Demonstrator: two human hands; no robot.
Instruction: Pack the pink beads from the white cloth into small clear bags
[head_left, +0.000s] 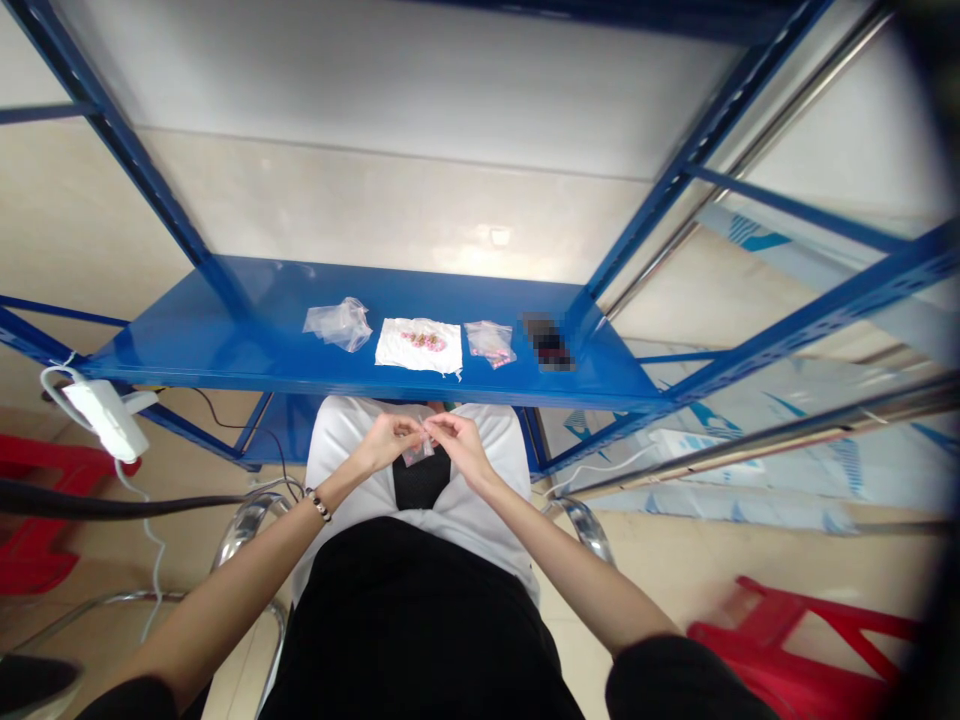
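Small clear bag [417,452] pinched at its top edge between the left hand [388,437] and the right hand [454,440], held over the lap just below the blue shelf [225,345].

Both hands are narrowed onto the bag's mouth, fingertips close together; something pinkish shows inside, too small to identify. Judging by the layout, the work looks partly done: a filled bag [490,342] with pink contents lies on the shelf, while loose pink pieces [423,341] remain on a white cloth [418,347], and a crumpled pile of empty bags [339,323] waits beside it. The bags are thin, glossy, wrinkled film; the shelf is smooth painted metal.
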